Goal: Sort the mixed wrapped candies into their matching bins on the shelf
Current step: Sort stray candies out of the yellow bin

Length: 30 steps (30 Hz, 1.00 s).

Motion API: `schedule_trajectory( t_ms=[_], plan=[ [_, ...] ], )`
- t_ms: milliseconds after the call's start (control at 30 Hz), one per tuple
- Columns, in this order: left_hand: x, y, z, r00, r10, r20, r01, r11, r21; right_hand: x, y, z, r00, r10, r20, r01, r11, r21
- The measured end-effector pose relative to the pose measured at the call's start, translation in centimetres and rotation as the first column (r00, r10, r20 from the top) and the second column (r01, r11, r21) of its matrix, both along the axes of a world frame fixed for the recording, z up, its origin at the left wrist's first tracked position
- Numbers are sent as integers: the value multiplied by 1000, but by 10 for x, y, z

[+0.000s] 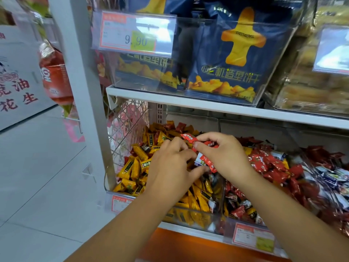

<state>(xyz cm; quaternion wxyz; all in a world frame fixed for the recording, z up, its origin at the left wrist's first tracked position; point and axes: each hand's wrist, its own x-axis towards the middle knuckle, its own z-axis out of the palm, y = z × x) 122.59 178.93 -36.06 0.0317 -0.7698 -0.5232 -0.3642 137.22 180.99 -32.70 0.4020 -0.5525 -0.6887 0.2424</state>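
Culling appears in hand at the yellow bin [188, 214]: right hand [224, 154] fingers clamp red candies [206, 143], left hand [170, 167] fingers curled, hold indeterminate; next likely requires transfer to the adjacent red bin [243, 224].

You face a white shelf unit [83, 91], its upper board [207, 104] bright under even light. Pale grey floor tiles [47, 176] spread to your left, toward a white carton [17, 82] printed with red characters.
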Motion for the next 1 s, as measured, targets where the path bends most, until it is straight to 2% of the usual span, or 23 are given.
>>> schedule_trajectory(
  t_ms=[100, 200, 367, 467, 533, 600, 667, 700, 800, 833, 900, 933, 1000],
  plan=[
    [-5, 1, -1, 991, -33, 127, 52, 988, -146, 0, 0, 2, 999, -12, -44, 12, 1000, -5],
    [-12, 2, -2, 973, -69, 220, 120, 967, -225, 4, 1, 4, 994, -36, -98, 35, 999, -16],
    [-17, 1, -2, 956, -72, 286, 164, 935, -313, 31, -4, 19, 979, -160, -123, 158, 987, -31],
    [-18, 1, 0, 961, -64, 268, 145, 944, -295, 64, -2, 27, 952, -306, -1, 306, 952, 23],
    [-17, 2, 0, 968, -64, 244, 135, 949, -286, 88, 0, 27, 920, -343, 190, 344, 939, 27],
    [-19, 2, -1, 975, -63, 211, 122, 952, -279, 106, -5, 26, 899, -211, 384, 270, 957, -109],
    [-21, 3, -3, 982, -56, 179, 106, 952, -288, 116, -12, 27, 902, -72, 426, 200, 943, -266],
    [-23, 3, -3, 984, -52, 169, 101, 950, -295, 117, -15, 30, 904, -54, 425, 192, 938, -289],
    [-30, 1, -3, 987, -49, 152, 92, 953, -290, 109, -22, 41, 876, -116, 468, 205, 968, -144],
    [-33, 0, -4, 989, -50, 140, 88, 955, -283, 99, -25, 44, 890, -90, 447, 139, 987, -77],
    [-39, -3, -4, 992, -53, 113, 82, 958, -273, 71, -30, 48, 897, 86, 434, -81, 996, -32],
    [-42, -4, -5, 993, -57, 100, 82, 960, -269, 56, -30, 46, 849, 191, 494, -182, 981, -66],
    [-48, -6, -6, 995, -57, 78, 76, 960, -268, 30, -26, 33, 647, 343, 680, -280, 938, -206]
  ],
)
